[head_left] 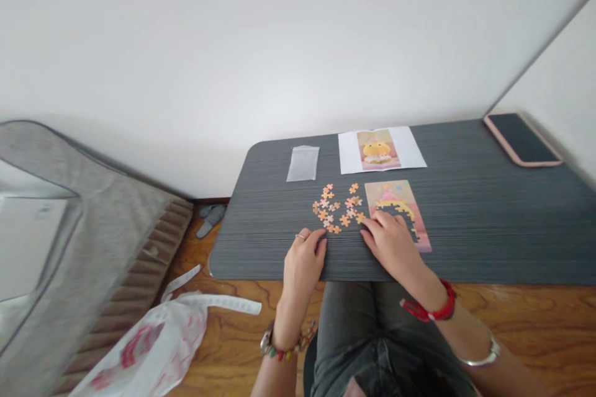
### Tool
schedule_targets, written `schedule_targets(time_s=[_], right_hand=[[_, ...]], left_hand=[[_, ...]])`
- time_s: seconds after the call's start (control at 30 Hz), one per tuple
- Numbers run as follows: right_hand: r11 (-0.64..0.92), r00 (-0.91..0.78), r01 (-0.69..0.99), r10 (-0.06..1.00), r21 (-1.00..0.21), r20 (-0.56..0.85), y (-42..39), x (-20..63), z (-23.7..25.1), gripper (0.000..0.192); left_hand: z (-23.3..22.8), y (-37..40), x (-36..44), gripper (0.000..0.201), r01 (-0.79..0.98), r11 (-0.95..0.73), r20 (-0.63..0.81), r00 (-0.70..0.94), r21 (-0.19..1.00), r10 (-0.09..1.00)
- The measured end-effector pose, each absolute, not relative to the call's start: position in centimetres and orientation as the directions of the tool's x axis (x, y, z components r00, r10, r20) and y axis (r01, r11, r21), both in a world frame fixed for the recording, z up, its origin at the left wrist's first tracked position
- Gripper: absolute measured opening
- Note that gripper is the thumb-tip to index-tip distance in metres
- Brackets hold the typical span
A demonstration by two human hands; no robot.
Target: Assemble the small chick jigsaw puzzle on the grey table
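A partly built jigsaw puzzle (400,198) lies on the dark grey table (488,223), showing pink and yellow. Several loose orange and pink pieces (336,205) are scattered just left of it. My right hand (390,240) rests on the puzzle's lower left part, fingertips at its left edge near the loose pieces; whether a piece is under them is hidden. My left hand (303,260) lies flat on the table below the loose pieces, fingers loosely together, holding nothing.
A reference picture sheet (380,149) and a clear plastic bag (303,163) lie at the table's back. A phone (522,139) lies at the far right by the wall. On the wooden floor are a plastic bag (149,347), a slipper (210,221), and a grey mattress (69,242) at left.
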State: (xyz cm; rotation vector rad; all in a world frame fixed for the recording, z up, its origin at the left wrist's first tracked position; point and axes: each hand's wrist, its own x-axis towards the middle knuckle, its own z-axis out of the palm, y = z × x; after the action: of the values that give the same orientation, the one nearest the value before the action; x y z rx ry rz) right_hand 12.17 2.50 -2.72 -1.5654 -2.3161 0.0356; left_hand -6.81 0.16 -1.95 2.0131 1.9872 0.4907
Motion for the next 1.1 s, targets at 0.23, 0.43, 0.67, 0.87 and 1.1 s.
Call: schedule_targets(time_s=[0.23,0.43,0.67,0.87,1.1], right_hand=[[0.347,-0.292,0.922,0.914,-0.172,0.282,3.3,11.7,-3.1,0.014],[0.417,-0.351,0.884,0.890,-0.209,0.292,3.7,11.8,-3.4,0.013],[0.403,-0.342,0.892,0.897,-0.203,0.280,3.7,11.9,-3.2,0.014],[0.395,-0.345,0.898,0.905,-0.194,0.248,3.9,11.8,-3.1,0.008],[0.424,-0.357,0.883,0.885,-0.203,0.299,3.5,12.1,-3.4,0.010]], left_hand=[[-1.7,0.5,-7.3,0.020,0.901,0.011,0.045,-0.034,0.433,0.998],[-1.2,0.9,-7.5,0.020,0.897,0.030,0.042,-0.054,0.440,0.998],[-1.5,0.8,-7.1,0.020,0.892,0.021,0.029,-0.038,0.451,0.999],[-1.4,0.7,-7.0,0.020,0.900,0.014,0.027,-0.028,0.436,0.999],[-0.4,3.1,-7.5,0.020,0.935,-0.019,0.037,0.006,0.353,0.999]])
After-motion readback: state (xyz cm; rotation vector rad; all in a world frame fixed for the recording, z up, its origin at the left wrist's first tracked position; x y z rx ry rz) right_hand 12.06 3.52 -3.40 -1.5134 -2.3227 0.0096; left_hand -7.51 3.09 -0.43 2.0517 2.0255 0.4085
